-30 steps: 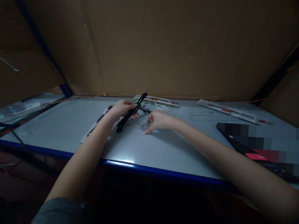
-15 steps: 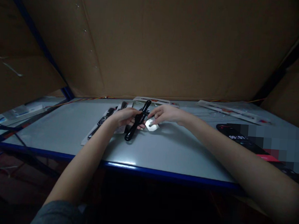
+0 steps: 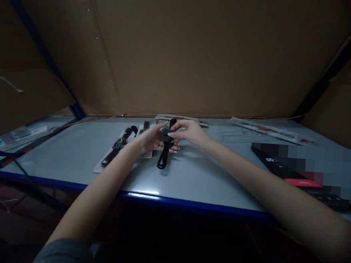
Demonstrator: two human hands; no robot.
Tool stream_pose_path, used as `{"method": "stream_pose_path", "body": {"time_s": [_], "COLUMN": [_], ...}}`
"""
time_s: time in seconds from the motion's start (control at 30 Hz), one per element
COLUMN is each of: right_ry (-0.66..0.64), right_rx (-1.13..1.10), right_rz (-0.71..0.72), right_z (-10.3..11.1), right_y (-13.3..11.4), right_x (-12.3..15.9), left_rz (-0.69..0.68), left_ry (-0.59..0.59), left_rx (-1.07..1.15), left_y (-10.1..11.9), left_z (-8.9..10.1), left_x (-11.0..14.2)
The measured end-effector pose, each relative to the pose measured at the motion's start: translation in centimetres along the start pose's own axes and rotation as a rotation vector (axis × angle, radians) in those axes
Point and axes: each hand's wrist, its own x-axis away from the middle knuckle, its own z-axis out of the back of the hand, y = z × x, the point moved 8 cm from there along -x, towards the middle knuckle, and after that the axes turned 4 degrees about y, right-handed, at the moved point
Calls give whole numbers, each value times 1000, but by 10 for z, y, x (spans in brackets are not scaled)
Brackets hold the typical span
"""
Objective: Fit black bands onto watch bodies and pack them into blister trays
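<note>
My left hand (image 3: 151,140) is closed round the middle of a black two-handled tool that looks like a spokeshave (image 3: 162,158). Its handles point toward and away from me, above the table. At its centre, my right hand (image 3: 190,131) pinches a small flat metal plate (image 3: 166,135), dark from this angle. The plate lies over the tool's body, but I cannot tell whether it is seated. Left of my hands, a similar black tool (image 3: 118,145) lies in clear packaging. A second package (image 3: 145,151) is partly hidden behind my left hand.
A grey table (image 3: 184,184) with a blue front edge lies below my hands. Flat clear-and-white packages (image 3: 265,132) lie toward the back right. A dark device with a timer display (image 3: 271,160) is at the right. Cardboard (image 3: 199,53) walls the back, with thin wires along it.
My right hand has brought the metal plate leftward onto the middle of the spokeshave. The plate has turned from bright to dark, and the spokeshave now stands straighter in my left hand.
</note>
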Motion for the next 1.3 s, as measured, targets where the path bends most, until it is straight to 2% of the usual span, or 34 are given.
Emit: {"method": "stream_pose_path", "body": {"time_s": [0.2,0.4,0.5,0.6,0.7,0.8,0.87,0.93,1.07,1.17,1.3], "right_ry": [144,192,173,131,155,262,312,314,235,150,45], "right_rx": [496,599,561,371,118,79,225,467,905,1069,1199], "right_rz": [362,446,433,353,272,200,170,195,304,306,308], "right_z": [8,6,6,12,28,50,60,61,43,32,27], "right_y": [-18,-16,-16,-13,-8,5,14,16,9,9,16], "right_x": [0,3,3,-1,-9,-18,-21,-21,-11,-5,-4], "left_rz": [10,-10,-25,-58,-110,-153,-179,-207,-243,-239,-217], "left_ry": [-8,0,-1,-2,76,194,249,276,293,303,284], "left_rx": [-19,-38,-55,-61,-85,-114,-111,-103,-88,-79,-73], "left_y": [0,-1,0,5,11,16,18,20,23,23,22], "left_z": [-7,-6,-5,-3,8,25,34,41,46,46,41], "left_x": [6,7,7,9,9,8,7,5,4,6,7]}}
